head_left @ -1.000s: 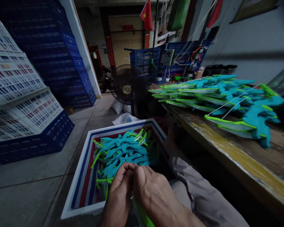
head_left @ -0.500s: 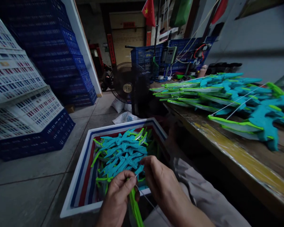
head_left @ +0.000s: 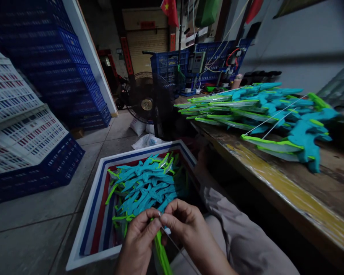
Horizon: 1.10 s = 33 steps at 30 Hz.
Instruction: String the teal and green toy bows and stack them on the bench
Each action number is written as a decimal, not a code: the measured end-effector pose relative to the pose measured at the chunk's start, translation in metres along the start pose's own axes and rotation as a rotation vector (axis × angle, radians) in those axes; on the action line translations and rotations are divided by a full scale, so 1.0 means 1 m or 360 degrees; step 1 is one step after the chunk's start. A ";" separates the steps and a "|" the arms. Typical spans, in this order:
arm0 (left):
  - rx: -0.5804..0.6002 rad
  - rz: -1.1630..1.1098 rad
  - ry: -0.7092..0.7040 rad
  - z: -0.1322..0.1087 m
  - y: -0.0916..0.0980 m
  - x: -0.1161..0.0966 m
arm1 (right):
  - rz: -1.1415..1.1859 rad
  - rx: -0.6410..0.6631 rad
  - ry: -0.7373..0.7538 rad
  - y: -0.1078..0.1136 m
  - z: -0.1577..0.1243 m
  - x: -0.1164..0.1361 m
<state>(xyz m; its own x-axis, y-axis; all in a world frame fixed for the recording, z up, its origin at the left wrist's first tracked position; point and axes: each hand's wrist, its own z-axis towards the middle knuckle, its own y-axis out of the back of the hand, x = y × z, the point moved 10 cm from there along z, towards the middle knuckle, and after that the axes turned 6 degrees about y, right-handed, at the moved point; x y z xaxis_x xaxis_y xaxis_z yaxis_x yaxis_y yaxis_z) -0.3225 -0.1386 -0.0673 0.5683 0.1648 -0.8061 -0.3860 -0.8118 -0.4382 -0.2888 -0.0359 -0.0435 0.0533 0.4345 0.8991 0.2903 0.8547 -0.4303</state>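
Before the crate (head_left: 95, 257), the green piece (head_left: 161, 255) is pinched by the left hand (head_left: 140, 236) and string (head_left: 177, 245), seemingly, by the right hand (head_left: 190, 226). String-fastening is apparently in hand; steady tension seems called for. Beyond, turquoise pieces (head_left: 147, 187) are piled.

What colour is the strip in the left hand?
The strip in the left hand is bright lime green, best seen in the head view.

Yellow "ST&C" lettering (head_left: 172, 63) on blue crate (head_left: 159, 69); red strips (head_left: 126, 55) unreadable.
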 end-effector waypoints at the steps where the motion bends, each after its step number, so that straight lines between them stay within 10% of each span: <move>1: 0.0005 -0.0022 0.0012 0.000 -0.001 0.001 | -0.0007 0.0012 -0.0042 0.000 0.000 -0.002; 10: -0.0084 -0.0188 0.0064 -0.005 -0.007 0.004 | -0.0228 0.0100 0.0107 0.002 -0.008 0.012; 19: 0.0012 -0.0248 0.0181 -0.004 -0.007 0.010 | -0.1375 0.0354 0.1291 -0.034 -0.041 0.063; 28: 0.0005 0.0034 0.0054 -0.003 -0.002 0.005 | -0.0781 0.0102 0.0511 -0.006 -0.019 0.023; 33: -0.0061 0.0032 0.0027 -0.007 -0.001 0.003 | -0.0841 0.0033 0.0612 -0.002 -0.021 0.022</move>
<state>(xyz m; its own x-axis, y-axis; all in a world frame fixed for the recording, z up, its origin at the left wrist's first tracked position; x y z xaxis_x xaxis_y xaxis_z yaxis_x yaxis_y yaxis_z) -0.3150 -0.1417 -0.0669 0.5731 0.1392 -0.8076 -0.3696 -0.8357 -0.4063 -0.2684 -0.0338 -0.0211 0.2475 -0.1749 0.9530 0.3526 0.9324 0.0795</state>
